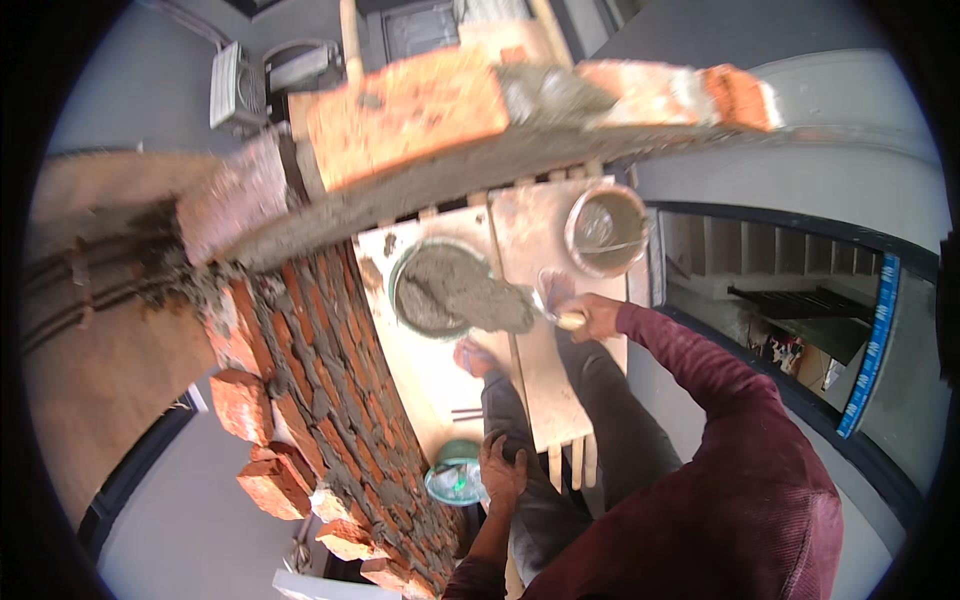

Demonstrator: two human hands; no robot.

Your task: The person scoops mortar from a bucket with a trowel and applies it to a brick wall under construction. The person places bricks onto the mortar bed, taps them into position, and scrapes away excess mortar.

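Note:
My right hand is closed around the pale handle of a trowel. A large heap of wet grey mortar covers its blade, just right of a round green-rimmed tub of the same mortar. Heap and tub contents overlap in view, so I cannot tell whether they touch. My left hand rests on my left knee, fingers apart, holding nothing. Ahead runs a course of orange bricks atop the wall, with a mortar patch between bricks.
I stand on pale boards. A bucket stands at the far right. A green container sits near my left hand. The brick wall on the left has loose-looking protruding bricks. A blue-marked strip stands at right.

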